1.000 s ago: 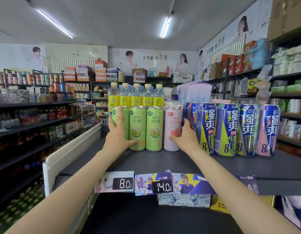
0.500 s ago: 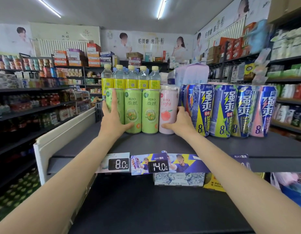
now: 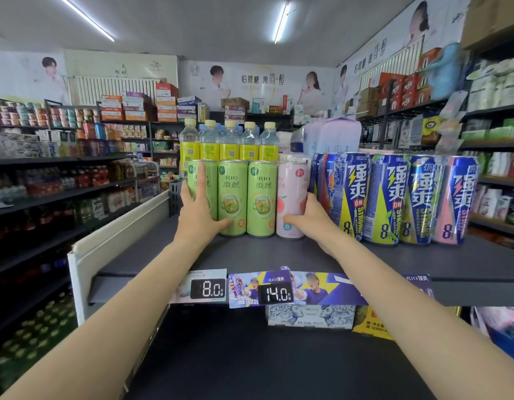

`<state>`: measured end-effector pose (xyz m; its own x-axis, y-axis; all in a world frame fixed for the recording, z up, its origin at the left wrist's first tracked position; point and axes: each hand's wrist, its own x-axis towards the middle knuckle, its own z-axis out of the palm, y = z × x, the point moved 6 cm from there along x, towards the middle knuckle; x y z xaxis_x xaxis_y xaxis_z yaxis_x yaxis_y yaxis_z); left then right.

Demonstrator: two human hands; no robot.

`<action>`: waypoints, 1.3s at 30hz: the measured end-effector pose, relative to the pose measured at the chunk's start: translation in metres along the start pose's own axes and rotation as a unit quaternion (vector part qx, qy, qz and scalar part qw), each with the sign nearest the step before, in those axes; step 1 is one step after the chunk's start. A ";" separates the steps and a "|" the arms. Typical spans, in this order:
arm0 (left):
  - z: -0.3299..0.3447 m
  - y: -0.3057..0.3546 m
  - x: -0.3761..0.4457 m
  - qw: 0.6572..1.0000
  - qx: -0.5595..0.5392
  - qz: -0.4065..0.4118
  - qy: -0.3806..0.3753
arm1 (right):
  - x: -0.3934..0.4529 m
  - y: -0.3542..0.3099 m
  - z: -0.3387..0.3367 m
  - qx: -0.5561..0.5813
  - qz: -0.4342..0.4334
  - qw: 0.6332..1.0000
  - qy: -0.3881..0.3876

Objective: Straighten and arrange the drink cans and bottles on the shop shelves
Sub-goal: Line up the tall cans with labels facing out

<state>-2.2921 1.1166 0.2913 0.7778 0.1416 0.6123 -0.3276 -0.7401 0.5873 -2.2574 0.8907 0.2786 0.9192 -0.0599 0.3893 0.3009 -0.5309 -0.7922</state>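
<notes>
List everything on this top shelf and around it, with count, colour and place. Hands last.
green cans: three, light green, left of the front row, upright
pink can: one, pale pink, right of the green cans
blue cans: at least five, blue with yellow or pink, right part of the row
bottles: five in front, clear with yellow labels and caps, behind the green cans
price tags: two, black digits panels, on the shelf front edge
boxes: many, mostly orange and red, on far shelves
left hand: on the leftmost green can, fingers straight
right hand: curled around the pink can
</notes>
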 end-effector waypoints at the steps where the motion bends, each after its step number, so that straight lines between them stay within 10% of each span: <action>1: 0.000 0.000 0.000 1.000 -0.002 0.000 0.001 | 0.000 0.000 0.000 0.018 0.001 1.000 -0.002; 39: -0.014 0.011 -0.010 0.996 0.079 -0.027 -0.043 | -0.017 -0.015 -0.009 -0.177 -0.016 0.984 -0.010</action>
<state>-2.3107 1.1163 0.2990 0.8367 0.1320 0.5315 -0.2014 -0.8283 0.5228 -2.2796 0.8919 0.2888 0.9166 -0.0249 0.3991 0.2247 -0.7935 -0.5656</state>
